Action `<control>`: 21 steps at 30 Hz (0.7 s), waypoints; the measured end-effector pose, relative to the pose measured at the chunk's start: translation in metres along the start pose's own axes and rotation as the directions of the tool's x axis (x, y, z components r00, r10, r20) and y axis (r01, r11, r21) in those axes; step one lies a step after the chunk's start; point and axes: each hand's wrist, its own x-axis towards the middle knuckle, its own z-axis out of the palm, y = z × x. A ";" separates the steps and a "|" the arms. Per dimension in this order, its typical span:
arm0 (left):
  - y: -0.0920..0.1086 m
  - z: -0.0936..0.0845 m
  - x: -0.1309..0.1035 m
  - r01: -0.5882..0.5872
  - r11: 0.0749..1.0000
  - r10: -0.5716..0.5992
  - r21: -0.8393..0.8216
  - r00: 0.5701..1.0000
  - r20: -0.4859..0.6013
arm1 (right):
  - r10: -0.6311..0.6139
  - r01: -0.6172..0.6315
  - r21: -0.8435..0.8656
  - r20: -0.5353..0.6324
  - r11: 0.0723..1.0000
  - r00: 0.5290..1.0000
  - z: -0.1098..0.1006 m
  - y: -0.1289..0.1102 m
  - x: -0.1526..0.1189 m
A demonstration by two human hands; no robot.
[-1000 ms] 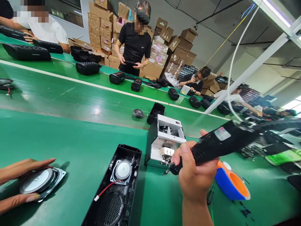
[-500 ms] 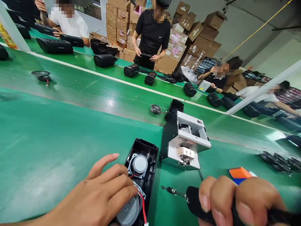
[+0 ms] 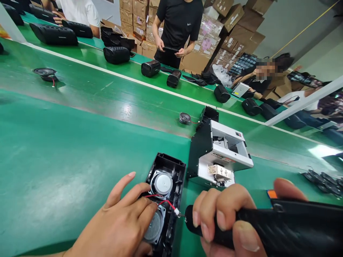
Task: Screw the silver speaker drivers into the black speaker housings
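At the lower left of the frame the left hand (image 3: 118,225) lies fingers spread, grip open, pressing a large speaker driver (image 3: 153,227) into the black speaker housing (image 3: 167,200) on the green desk (image 3: 53,157). A smaller driver (image 3: 163,183) sits in the housing just above it, red wires crossing between them. Right of centre stands a white screw feeder (image 3: 223,157). At the lower right the right hand (image 3: 227,217) is closed around a black electric screwdriver (image 3: 281,228); its tip seems to touch the housing's edge.
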 end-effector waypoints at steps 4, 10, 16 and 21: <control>0.002 0.001 0.002 -0.020 0.999 0.020 0.043 1.000 -0.001 | -0.005 0.006 -0.019 0.021 1.000 1.000 0.000 0.011 -0.004; 0.004 -0.004 0.004 0.009 1.000 -0.009 0.018 1.000 0.028 | -0.066 0.067 -0.083 0.016 0.994 0.998 0.005 0.020 -0.009; 0.002 -0.001 0.000 -0.053 0.998 0.053 0.042 0.999 0.008 | -0.064 0.058 -0.103 -0.053 0.993 0.997 0.016 0.023 -0.010; 0.000 -0.001 0.001 -0.057 0.998 0.057 0.027 0.998 -0.011 | -0.054 0.047 -0.098 -0.075 0.994 0.996 0.017 0.030 -0.011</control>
